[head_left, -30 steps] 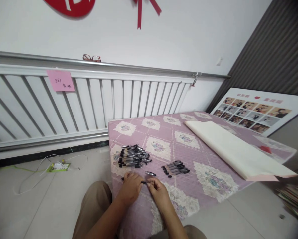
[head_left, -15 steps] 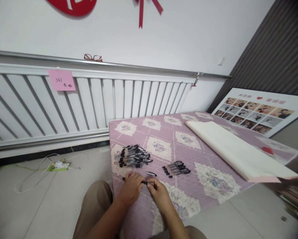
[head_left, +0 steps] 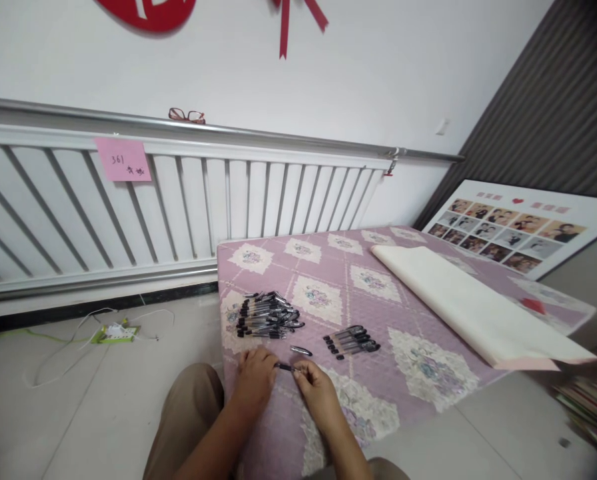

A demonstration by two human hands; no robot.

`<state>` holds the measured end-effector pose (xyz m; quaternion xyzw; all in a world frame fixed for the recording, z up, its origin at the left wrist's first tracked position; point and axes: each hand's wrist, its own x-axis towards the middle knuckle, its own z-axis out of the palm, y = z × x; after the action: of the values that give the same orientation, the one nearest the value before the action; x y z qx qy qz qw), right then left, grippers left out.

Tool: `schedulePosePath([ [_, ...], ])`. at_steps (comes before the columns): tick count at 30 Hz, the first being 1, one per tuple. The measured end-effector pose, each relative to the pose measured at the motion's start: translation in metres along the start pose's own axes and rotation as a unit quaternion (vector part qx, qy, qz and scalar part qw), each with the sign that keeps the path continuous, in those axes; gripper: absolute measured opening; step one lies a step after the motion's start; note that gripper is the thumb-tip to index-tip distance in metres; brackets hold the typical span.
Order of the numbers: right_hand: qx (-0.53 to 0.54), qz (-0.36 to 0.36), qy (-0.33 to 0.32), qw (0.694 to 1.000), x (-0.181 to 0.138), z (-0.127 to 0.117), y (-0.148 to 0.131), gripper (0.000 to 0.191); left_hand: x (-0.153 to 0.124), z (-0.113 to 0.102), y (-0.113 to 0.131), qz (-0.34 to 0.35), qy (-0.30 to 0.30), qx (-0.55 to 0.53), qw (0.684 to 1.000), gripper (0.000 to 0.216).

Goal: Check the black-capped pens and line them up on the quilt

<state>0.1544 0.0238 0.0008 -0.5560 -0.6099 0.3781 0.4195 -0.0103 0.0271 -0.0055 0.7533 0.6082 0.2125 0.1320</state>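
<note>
A black pen [head_left: 284, 367] spans the gap between my two hands, low over the purple patterned cloth [head_left: 273, 427]. My left hand [head_left: 256, 375] is closed around one end of it, hiding that part. With thumb and fingertips, my right hand [head_left: 314, 385] pinches the other end. Just beyond my hands lies a loose pen cap [head_left: 301, 351]. A thick pile of black pens [head_left: 268, 315] is spread farther off to the left. To the right sits a smaller row of several pens [head_left: 352, 341], laid side by side.
A folded cream sheet [head_left: 468, 303] covers part of the table's right side. Behind the table runs a white radiator [head_left: 258, 193] with a pink note [head_left: 123, 160]. On the floor at left is a power strip [head_left: 116, 333] with cables. A photo board [head_left: 508, 230] leans at right.
My left hand has shifted slightly left along the pen, so more of the pen shows between my hands. My right hand stays nearly in place.
</note>
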Motion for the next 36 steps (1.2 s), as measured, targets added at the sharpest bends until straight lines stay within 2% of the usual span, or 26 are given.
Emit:
schedulePosePath([
  [15,0.044,0.011,-0.005,0.999,-0.0001,-0.0024,0.0044,0.014,-0.0003,-0.0079,0.0011,0.045,-0.057,-0.018,0.997,0.018],
  [20,0.008,0.000,-0.018,1.000,-0.0009,-0.0024,-0.0018,0.018,0.0013,-0.0049,0.0001,0.048,-0.064,-0.020,0.997,0.019],
  [30,-0.084,-0.032,0.003,0.996,0.0001,0.0028,-0.0022,0.036,0.0016,-0.0011,-0.0033,0.056,-0.057,-0.032,0.996,0.021],
  [34,-0.036,-0.033,0.013,0.999,0.0010,0.0005,-0.0017,0.022,0.0017,-0.0003,-0.0031,0.051,-0.049,-0.031,0.997,0.022],
  [36,-0.009,-0.029,0.002,1.000,0.0008,-0.0014,-0.0019,0.022,0.0020,-0.0006,-0.0028,0.048,-0.060,-0.025,0.997,0.022],
])
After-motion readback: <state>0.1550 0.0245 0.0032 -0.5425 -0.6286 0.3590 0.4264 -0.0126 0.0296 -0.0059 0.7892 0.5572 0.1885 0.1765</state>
